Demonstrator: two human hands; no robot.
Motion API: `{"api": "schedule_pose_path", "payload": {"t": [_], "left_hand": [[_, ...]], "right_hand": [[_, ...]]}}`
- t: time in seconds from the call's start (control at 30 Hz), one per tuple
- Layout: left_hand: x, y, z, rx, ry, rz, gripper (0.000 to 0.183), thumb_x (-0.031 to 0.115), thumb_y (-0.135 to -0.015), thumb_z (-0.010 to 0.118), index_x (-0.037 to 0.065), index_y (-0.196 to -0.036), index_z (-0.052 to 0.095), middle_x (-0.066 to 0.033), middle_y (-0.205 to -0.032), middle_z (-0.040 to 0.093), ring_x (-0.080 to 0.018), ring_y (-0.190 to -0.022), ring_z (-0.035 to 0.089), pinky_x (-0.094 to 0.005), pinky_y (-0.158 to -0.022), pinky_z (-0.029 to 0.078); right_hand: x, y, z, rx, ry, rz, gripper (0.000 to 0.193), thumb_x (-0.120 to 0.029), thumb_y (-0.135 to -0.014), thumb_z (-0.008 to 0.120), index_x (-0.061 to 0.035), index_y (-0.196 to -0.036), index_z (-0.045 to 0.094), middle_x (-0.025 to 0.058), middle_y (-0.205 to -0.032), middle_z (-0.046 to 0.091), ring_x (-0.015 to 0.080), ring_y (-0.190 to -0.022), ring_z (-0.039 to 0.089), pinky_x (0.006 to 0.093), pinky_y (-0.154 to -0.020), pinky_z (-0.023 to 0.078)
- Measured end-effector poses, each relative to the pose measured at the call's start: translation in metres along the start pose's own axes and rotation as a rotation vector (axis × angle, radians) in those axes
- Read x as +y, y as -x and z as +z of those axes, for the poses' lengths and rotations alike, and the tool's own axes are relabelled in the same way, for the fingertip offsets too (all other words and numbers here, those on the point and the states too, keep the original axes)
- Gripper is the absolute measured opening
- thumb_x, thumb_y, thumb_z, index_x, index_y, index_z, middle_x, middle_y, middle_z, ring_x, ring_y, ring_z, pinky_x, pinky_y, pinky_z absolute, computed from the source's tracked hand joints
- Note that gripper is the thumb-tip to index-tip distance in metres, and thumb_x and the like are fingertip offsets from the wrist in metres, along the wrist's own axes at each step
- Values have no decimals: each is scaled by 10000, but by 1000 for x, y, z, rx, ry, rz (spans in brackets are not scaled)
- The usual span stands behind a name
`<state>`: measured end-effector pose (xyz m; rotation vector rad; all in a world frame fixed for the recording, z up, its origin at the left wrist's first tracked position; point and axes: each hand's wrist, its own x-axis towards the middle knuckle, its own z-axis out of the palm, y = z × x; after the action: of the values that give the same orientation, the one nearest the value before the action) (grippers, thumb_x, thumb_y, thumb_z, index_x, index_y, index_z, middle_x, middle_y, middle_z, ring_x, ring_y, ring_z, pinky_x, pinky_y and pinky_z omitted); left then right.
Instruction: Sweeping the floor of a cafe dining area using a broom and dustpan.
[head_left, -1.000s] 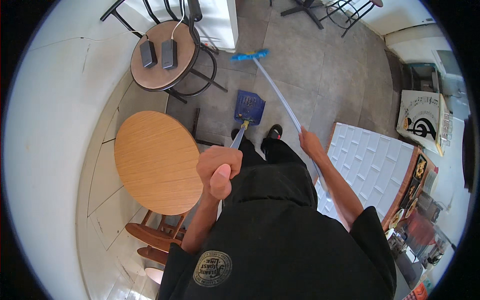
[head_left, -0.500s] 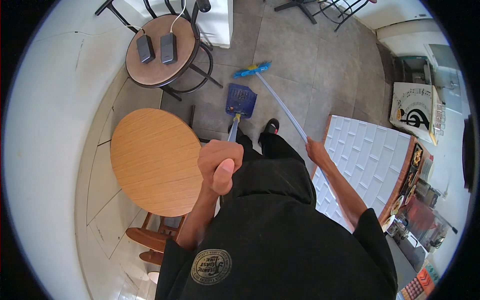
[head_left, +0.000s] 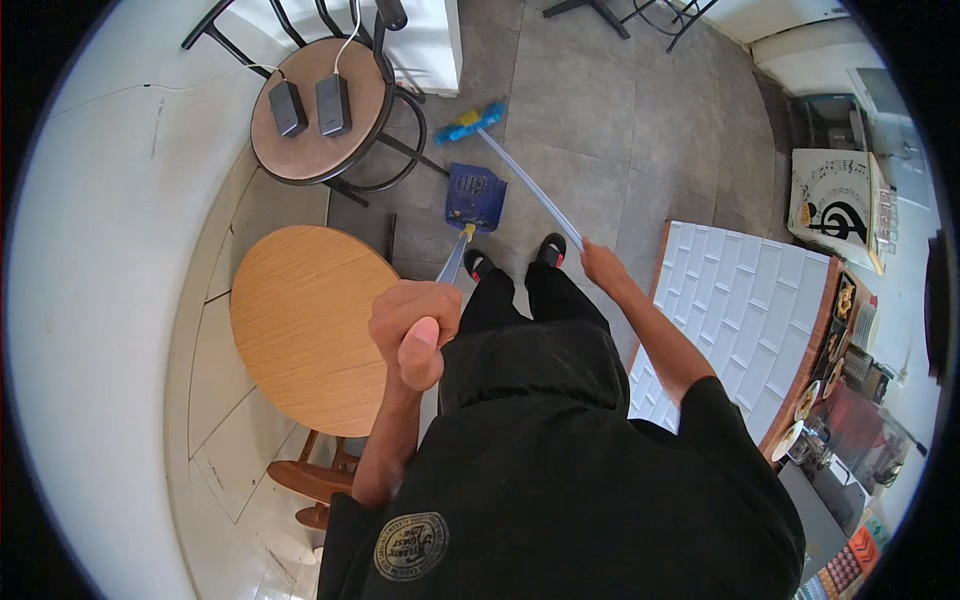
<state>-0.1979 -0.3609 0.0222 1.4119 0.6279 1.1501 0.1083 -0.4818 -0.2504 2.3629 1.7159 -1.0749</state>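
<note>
My left hand (head_left: 415, 333) is closed around the top of the handle of a long-handled dustpan. The dark blue pan of that dustpan (head_left: 475, 198) rests on the floor ahead of my feet, with its handle joined by a yellow piece. In my right hand (head_left: 606, 268) is the pale handle of a broom, the fingers wrapped round it. The blue and yellow head of the broom (head_left: 470, 122) touches the floor just beyond the pan, near the chair legs. Whatever lies in the pan is too small to make out.
At left stand a round wooden table (head_left: 305, 330) and a brown-seated metal chair (head_left: 325, 100) bearing two dark devices with white cables. A brown wooden chair (head_left: 310, 482) is by the table. A white-tiled counter (head_left: 730, 320) is on my right, a box with a music motif (head_left: 832, 205) beyond it.
The broom head has swept left, now nearer the chair legs and beyond the pan. My right hand has moved left and up. My left hand has shifted slightly left, still gripping the dustpan handle.
</note>
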Motion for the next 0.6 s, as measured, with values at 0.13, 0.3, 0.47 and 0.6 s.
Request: {"api": "schedule_pose_path", "payload": {"t": [0.13,0.3,0.47,0.6], "left_hand": [[-7,5,-6,22,-20,8,393,272,-815,421,35,-511,345,-32,-451,317,-154,-360,322,-293,-385,207],[-15,5,-10,14,-27,0,398,282,-824,417,43,-512,351,-32,-453,323,-159,-361,326,-295,-385,213],[-18,-4,-13,-48,-23,-23,409,299,-828,406,43,-514,343,-31,-455,326,-157,-362,324,-299,-387,207],[-21,-5,-20,-62,-44,-70,426,323,-831,381,45,-514,323,-32,-456,316,-154,-364,314,-302,-390,202]], "right_hand": [[13,75,-15,-49,-42,33,328,-212,-898,460,-28,-1161,531,262,-839,620,442,-868,587,550,-750,460],[-30,119,-76,-150,-274,335,371,-249,-938,440,-84,-1261,517,182,-635,594,304,-504,607,434,-436,493],[-24,71,-101,36,-407,360,320,-265,-952,396,-64,-1135,564,99,-544,525,201,-374,520,349,-331,462],[-5,1,-126,99,-450,397,265,-245,-946,384,-31,-939,540,110,-581,531,209,-393,530,363,-322,460]]}}
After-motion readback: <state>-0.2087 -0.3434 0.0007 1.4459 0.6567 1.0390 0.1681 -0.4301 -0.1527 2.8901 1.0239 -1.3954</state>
